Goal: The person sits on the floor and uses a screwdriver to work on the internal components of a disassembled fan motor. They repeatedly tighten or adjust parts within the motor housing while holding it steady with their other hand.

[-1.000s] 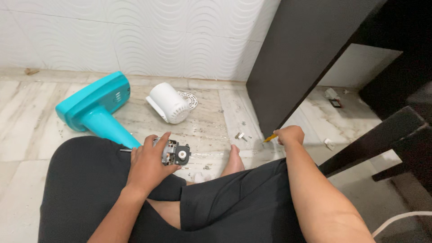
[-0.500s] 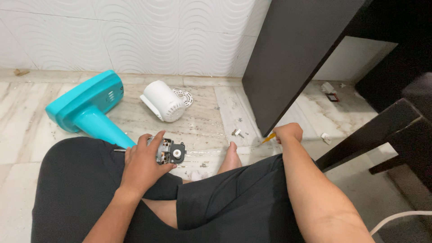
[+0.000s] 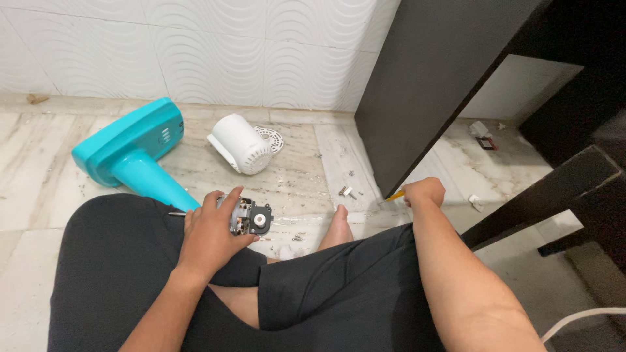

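Note:
My left hand (image 3: 210, 236) grips a small motor assembly (image 3: 250, 218) of grey metal with a black plate and a white hub, held over my left thigh. My right hand (image 3: 425, 191) is stretched out to the floor by the foot of a dark cabinet panel (image 3: 424, 85) and is closed on a tool with a yellow handle (image 3: 395, 195), only the handle end showing. A teal fan base and stem (image 3: 134, 153) lies on its side on the floor behind my left hand. A white round motor cover (image 3: 242, 145) lies beside it.
A round white floor drain grate (image 3: 269, 137) sits behind the white cover. Small screws and bits (image 3: 346, 191) are scattered on the marble floor near my bare foot (image 3: 336, 228). Dark furniture legs (image 3: 554, 195) stand at the right, and a white cable (image 3: 580, 319) curves at the lower right.
The view has shifted slightly. My left hand still holds the motor assembly over my thigh, and my right hand stays on the floor by the cabinet with the yellow-handled tool.

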